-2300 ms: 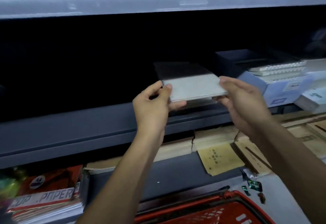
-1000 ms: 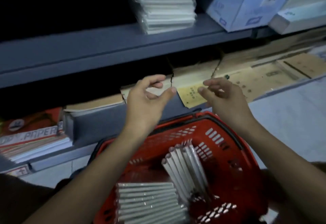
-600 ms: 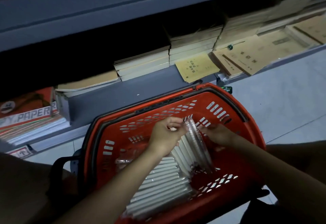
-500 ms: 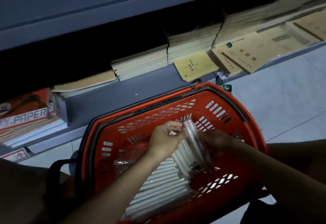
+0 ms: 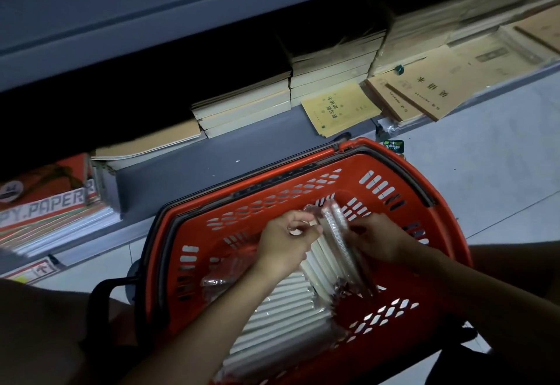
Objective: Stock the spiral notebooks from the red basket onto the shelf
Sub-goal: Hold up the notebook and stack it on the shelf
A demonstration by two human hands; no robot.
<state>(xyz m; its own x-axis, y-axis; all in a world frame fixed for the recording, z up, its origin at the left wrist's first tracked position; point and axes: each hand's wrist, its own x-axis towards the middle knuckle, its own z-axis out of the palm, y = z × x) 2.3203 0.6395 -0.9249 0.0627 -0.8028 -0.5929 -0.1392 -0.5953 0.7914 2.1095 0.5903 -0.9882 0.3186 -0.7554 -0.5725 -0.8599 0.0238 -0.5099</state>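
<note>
a red plastic basket [image 5: 403,212] with slotted walls and a dark handle folded along its rim sits on the pale floor, at 6 o'clock from the grey metal shelf [image 5: 169,172]. inside it, a plastic-wrapped pack of white spiral notebooks [image 5: 333,251] stands on edge, tilted, its top end pointing to 11 o'clock and its bottom end resting on the basket floor. at 7 o'clock from that pack, and touching it, a larger wrapped row of white spiral notebooks [image 5: 281,321] lies low in the basket, edges up, running toward the near wall.
</note>
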